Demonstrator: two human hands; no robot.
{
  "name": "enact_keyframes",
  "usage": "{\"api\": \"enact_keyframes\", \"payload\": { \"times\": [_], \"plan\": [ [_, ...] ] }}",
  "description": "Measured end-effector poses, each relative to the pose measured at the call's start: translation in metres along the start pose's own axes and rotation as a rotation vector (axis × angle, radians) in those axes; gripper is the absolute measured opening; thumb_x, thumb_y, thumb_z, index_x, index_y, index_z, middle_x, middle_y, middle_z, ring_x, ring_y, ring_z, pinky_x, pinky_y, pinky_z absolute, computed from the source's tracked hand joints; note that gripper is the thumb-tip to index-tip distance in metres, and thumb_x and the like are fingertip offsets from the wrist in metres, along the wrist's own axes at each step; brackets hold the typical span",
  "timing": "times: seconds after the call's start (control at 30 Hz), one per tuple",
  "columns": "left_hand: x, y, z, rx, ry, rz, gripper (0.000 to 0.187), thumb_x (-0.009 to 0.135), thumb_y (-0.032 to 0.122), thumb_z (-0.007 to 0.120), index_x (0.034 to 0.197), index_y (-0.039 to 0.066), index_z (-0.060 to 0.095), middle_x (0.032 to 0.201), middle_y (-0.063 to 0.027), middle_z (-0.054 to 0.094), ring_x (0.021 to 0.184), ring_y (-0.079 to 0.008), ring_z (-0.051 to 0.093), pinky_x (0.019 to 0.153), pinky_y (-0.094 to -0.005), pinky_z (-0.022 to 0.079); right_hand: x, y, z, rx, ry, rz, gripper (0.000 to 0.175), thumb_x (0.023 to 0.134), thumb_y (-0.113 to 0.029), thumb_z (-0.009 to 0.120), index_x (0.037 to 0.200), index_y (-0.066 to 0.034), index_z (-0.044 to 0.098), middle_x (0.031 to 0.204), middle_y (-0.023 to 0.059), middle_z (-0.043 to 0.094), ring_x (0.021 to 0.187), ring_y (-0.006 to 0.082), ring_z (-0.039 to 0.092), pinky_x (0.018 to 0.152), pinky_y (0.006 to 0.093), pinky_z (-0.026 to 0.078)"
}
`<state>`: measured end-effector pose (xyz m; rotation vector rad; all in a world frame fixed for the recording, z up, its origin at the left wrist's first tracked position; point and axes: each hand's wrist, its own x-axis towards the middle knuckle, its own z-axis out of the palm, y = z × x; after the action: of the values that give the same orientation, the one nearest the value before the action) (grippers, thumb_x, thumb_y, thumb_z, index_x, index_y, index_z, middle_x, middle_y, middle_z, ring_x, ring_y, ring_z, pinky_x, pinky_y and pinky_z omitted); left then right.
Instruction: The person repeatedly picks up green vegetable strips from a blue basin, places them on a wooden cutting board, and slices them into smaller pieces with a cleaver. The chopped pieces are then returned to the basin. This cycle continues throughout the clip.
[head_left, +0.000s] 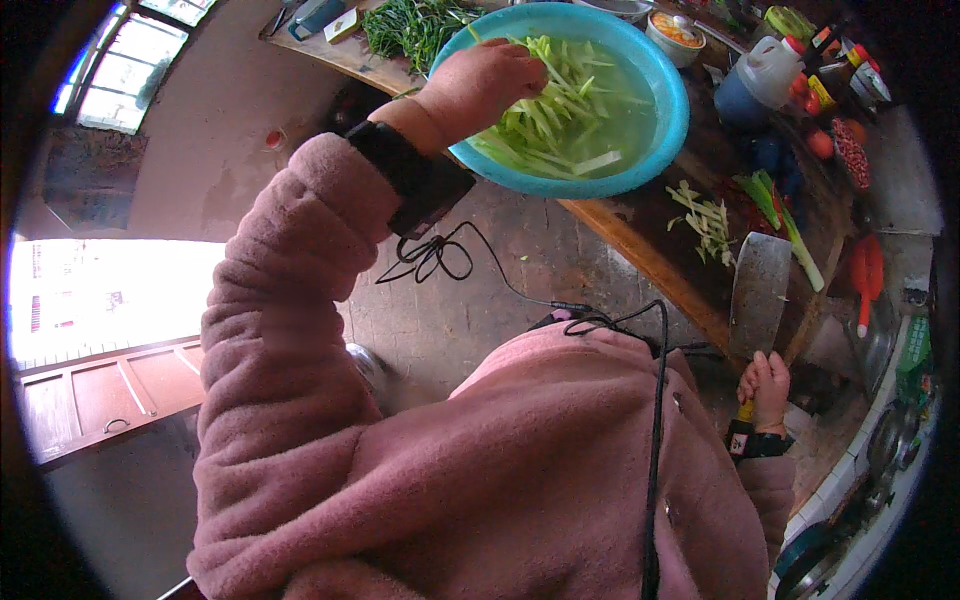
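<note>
My left hand (491, 79) is over the left side of a turquoise plastic basin (671, 127), its fingers curled down at pale green vegetable strips (559, 112) lying in cloudy water. Whether it grips any strips is hidden. On the right, my right hand (769, 386) is closed around the yellow handle of a broad-bladed cleaver (759, 292). The blade points away from me, over the corner of the wooden table. More cut strips (703, 221) lie on the dark tabletop between the basin and the blade, with a green onion (799, 247) beside them.
Leafy greens (420, 34) lie behind the basin's left side. A plastic jug (759, 75), a bowl of orange food (675, 34), bottles and tomatoes crowd the back right. A red utensil (868, 277) is at far right. A black cable (660, 420) hangs across my front.
</note>
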<state>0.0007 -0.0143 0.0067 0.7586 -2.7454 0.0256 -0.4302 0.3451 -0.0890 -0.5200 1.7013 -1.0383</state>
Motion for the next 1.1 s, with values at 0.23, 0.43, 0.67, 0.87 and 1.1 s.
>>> {"api": "enact_keyframes", "payload": {
  "times": [0.23,0.43,0.67,0.87,1.1],
  "plan": [
    [0.015,0.036,0.010,-0.250,-0.045,0.309,0.041,0.070,0.011,0.072,0.111,0.013,0.064,0.111,-0.0106,0.060,0.110,-0.0312,0.053,0.097,-0.0421,0.042,0.000,-0.004,0.001,0.003,-0.004,0.025,0.024,0.095,-0.020,0.051,0.075,-0.0119,0.041,0.055,-0.0021,0.036,0.043,0.0093,0.039,0.039,0.0273,0.034],
    [0.043,0.055,0.035,-0.229,-0.604,0.168,0.045,0.073,0.011,0.070,0.116,0.019,0.061,0.107,-0.0127,0.062,0.102,-0.0329,0.058,0.091,-0.0427,0.046,0.000,-0.007,0.005,-0.067,0.002,-0.017,0.029,0.095,-0.024,0.053,0.072,-0.0123,0.039,0.055,-0.0018,0.036,0.042,0.0099,0.039,0.038,0.0266,0.036],
    [0.048,0.045,0.030,-0.525,-0.367,-0.109,0.038,0.075,0.014,0.072,0.111,0.015,0.060,0.089,-0.0098,0.067,0.086,-0.0291,0.065,0.075,-0.0393,0.051,-0.002,0.000,0.002,-0.043,-0.007,-0.035,0.029,0.095,-0.025,0.053,0.073,-0.0121,0.039,0.056,-0.0018,0.036,0.042,0.0102,0.040,0.038,0.0264,0.036],
    [0.043,0.053,0.001,-0.928,-0.226,-0.435,0.036,0.083,0.016,0.070,0.114,0.005,0.053,0.091,-0.0083,0.070,0.080,-0.0139,0.065,0.069,-0.0280,0.050,0.003,0.002,-0.001,-0.013,-0.028,-0.053,0.029,0.094,-0.022,0.053,0.072,-0.0117,0.038,0.055,-0.0010,0.037,0.042,0.0110,0.040,0.038,0.0276,0.036],
    [0.037,0.083,-0.004,-1.287,0.048,-0.364,0.025,0.090,0.011,0.064,0.112,0.005,0.056,0.096,-0.0022,0.067,0.088,-0.0096,0.061,0.078,-0.0244,0.049,-0.001,-0.006,0.002,-0.038,-0.015,-0.009,0.025,0.093,-0.019,0.054,0.074,-0.0119,0.039,0.057,-0.0002,0.041,0.044,0.0115,0.042,0.040,0.0284,0.037]
  ]
}}
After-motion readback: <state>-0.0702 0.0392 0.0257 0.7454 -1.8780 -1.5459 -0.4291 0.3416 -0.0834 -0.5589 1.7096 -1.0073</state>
